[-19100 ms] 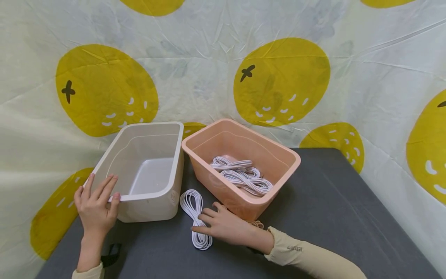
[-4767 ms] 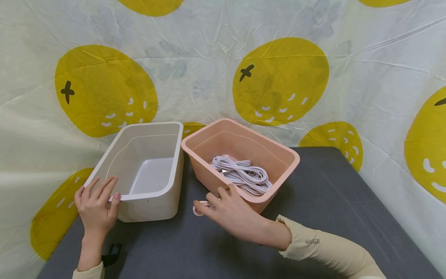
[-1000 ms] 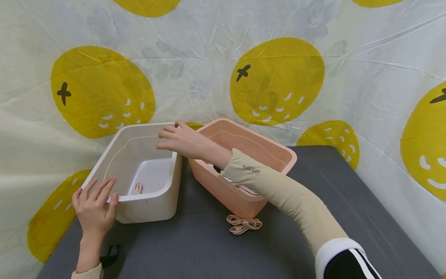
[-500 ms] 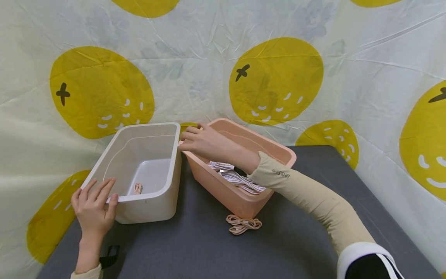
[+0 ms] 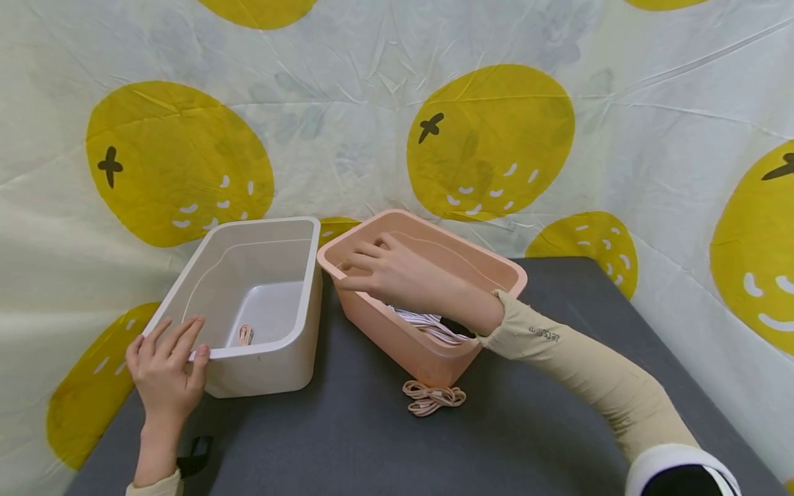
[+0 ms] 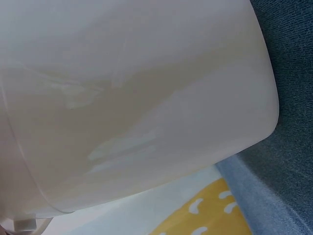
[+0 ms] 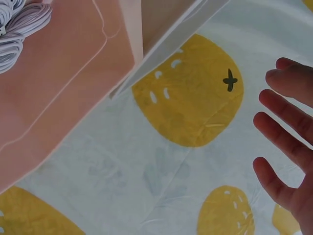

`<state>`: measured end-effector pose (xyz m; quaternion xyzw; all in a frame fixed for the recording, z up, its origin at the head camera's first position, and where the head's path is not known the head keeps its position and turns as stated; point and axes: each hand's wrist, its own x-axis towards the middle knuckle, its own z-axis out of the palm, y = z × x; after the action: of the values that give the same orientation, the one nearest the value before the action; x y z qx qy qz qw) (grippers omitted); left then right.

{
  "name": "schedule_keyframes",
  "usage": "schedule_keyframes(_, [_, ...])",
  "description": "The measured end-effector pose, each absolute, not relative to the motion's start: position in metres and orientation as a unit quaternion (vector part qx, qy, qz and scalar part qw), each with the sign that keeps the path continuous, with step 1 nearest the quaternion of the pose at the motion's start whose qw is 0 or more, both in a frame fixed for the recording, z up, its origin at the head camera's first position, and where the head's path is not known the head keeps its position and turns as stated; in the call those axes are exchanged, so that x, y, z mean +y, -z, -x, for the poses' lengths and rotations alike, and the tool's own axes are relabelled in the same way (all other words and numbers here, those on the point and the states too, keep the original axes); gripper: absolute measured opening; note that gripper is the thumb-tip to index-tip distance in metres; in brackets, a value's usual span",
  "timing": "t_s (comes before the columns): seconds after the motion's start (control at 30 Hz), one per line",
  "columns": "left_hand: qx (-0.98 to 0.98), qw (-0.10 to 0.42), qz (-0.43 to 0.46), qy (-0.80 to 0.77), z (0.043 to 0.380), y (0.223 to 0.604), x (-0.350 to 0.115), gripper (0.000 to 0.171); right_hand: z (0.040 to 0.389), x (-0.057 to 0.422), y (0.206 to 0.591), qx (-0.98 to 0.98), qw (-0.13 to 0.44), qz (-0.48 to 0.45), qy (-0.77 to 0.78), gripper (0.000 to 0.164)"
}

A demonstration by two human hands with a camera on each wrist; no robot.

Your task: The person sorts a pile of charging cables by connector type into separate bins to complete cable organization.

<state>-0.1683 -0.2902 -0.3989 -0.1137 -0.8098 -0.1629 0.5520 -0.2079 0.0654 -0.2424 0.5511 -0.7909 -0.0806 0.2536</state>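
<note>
My left hand [image 5: 166,375] rests on the near-left rim of a white bin [image 5: 267,372], its fingers lying over the edge. Inside that bin is a small bundled pink cable [image 5: 246,335]. Above the pink bin [image 5: 397,344], my right hand [image 5: 403,275] hovers with spread, relaxed fingers and holds nothing; the right wrist view also shows its fingers [image 7: 281,139] apart. Coiled white cables [image 5: 431,325] lie in the pink bin, partly hidden by my hand and wrist. Another pink cable bundle [image 5: 434,398] lies on the table before the pink bin.
Both bins stand close together on a dark grey table [image 5: 347,448], the pink one turned at an angle. A fabric backdrop [image 5: 347,138] with yellow fruit shapes hangs close behind them. A black strap [image 5: 195,455] shows at my left wrist.
A white cable coil left the table and the pink bin's pile grew. One pink cable bundle went into the white bin. My right hand has since drawn back rightward, empty; the left stays put.
</note>
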Motion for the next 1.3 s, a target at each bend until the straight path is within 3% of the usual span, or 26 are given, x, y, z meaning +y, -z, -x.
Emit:
schedule_keyframes(0.47, [-0.808, 0.553, 0.119, 0.165, 0.170, 0.398, -0.290, 0.051, 0.180, 0.097, 0.259, -0.762, 0.308, -0.561, 0.097, 0.034])
schedule_keyframes(1.3, [-0.817, 0.542, 0.114, 0.161, 0.167, 0.398, -0.291, 0.052, 0.138, 0.128, 0.314, -0.767, 0.317, -0.549, 0.095, 0.036])
